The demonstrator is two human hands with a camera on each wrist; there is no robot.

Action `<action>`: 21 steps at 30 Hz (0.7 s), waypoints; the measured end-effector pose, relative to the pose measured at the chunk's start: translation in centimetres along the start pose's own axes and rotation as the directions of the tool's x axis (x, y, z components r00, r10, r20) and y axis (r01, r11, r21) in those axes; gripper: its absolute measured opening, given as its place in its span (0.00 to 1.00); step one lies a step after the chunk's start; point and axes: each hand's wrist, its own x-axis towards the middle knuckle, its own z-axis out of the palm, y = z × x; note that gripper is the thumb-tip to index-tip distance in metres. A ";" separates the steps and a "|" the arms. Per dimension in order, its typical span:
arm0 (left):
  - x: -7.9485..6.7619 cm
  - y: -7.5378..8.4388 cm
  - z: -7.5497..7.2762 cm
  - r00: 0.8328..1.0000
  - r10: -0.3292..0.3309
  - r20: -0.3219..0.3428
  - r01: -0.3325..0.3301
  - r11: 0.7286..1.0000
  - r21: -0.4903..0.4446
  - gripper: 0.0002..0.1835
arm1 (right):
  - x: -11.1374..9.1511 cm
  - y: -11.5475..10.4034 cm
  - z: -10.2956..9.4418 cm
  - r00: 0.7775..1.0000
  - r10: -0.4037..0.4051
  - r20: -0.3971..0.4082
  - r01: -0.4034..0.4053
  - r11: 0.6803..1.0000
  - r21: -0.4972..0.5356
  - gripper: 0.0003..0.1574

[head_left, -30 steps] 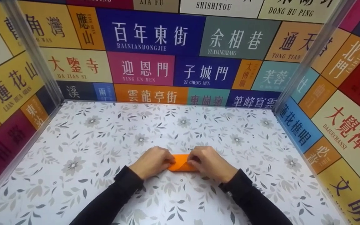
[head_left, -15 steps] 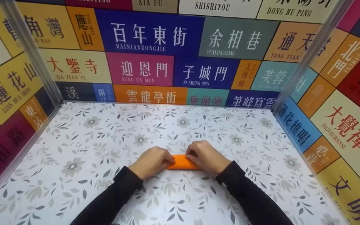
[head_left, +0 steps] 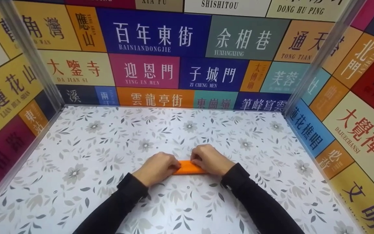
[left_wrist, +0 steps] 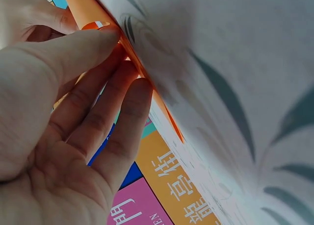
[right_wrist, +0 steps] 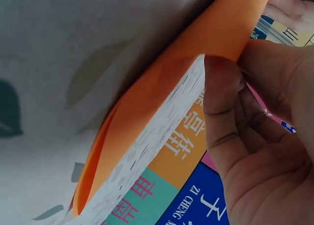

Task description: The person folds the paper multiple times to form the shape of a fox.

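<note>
A folded strip of orange paper (head_left: 189,167) lies crosswise on the flower-patterned table, between both hands. The left hand (head_left: 158,168) pinches its left end, thumb tip against the paper in the left wrist view and fingertips along its edge. At the right part of the strip, the right hand (head_left: 211,161) pinches the far edge between thumb and curled forefinger. In the right wrist view the orange paper (right_wrist: 196,43) curves up from the table, and its outer end shows layers bent over in a loose loop. Much of the right end is hidden by the right hand in the head view.
A white table (head_left: 109,136) with grey flowers and leaves spreads around the hands. Panels of coloured street-name signs (head_left: 154,32) enclose it at the back and both sides. Clear upright strips (head_left: 317,58) stand at the back corners.
The right hand has slid left and away along the paper, toward its far edge. A slanted flap seen earlier beside the right fingers no longer shows; the strip looks narrower. The left hand has hardly moved.
</note>
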 end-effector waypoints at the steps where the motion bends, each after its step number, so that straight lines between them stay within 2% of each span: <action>1: 0.0 0.0 0.0 1.000 0.003 0.000 -0.003 1.000 0.004 0.10 | 0.1 0.0 0.0 1.000 -0.002 0.003 0.002 1.000 -0.003 0.03; 14: -0.1 0.2 -0.2 0.999 0.031 -0.012 -0.030 0.999 0.038 0.09 | 0.7 0.5 0.5 1.000 0.006 0.018 -0.005 1.000 -0.017 0.04; 21: 0.0 0.1 -0.1 1.000 0.012 -0.003 -0.012 0.999 0.038 0.08 | 0.7 0.7 0.7 0.999 0.033 0.015 -0.033 0.999 -0.010 0.03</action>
